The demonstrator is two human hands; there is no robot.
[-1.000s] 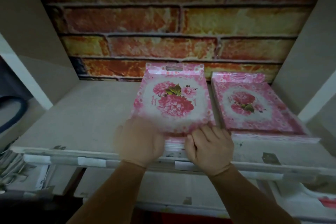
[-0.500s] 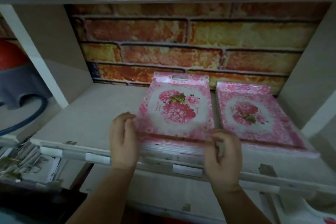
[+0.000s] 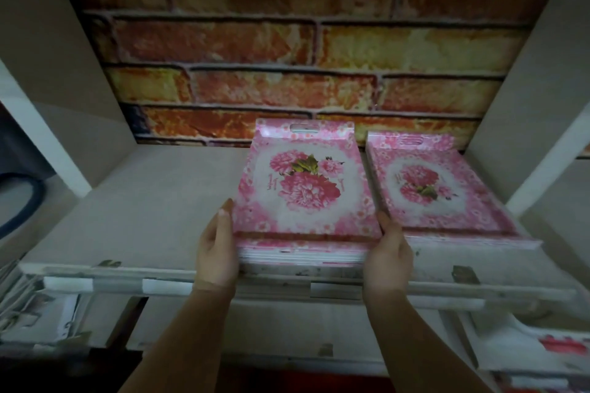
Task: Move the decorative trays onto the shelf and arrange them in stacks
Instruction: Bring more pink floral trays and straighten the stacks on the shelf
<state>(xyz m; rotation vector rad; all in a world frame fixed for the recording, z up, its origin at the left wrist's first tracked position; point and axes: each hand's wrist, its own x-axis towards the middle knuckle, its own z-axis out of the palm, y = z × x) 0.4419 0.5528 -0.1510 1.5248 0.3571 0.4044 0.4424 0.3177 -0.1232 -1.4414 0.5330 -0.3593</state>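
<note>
Two stacks of pink floral trays lie on the grey shelf (image 3: 134, 201). The middle stack (image 3: 303, 188) has a big pink flower print on top and its front edge reaches the shelf's lip. My left hand (image 3: 217, 246) presses flat against the stack's left side, fingers straight. On the stack's right side my right hand (image 3: 388, 249) presses in the same way, wedged between the two stacks. The right stack (image 3: 431, 191) sits close beside it, untouched.
A brick-pattern panel (image 3: 287, 73) backs the shelf, with white side walls left and right. The shelf's left half is bare. Below at the left lie stacked papers (image 3: 28, 306); a white container (image 3: 526, 341) sits at the lower right. Another board overhangs above.
Both hands have shifted from the stack's front edge to its two sides, fingers now straightened along it. The view has come closer to the shelf.
</note>
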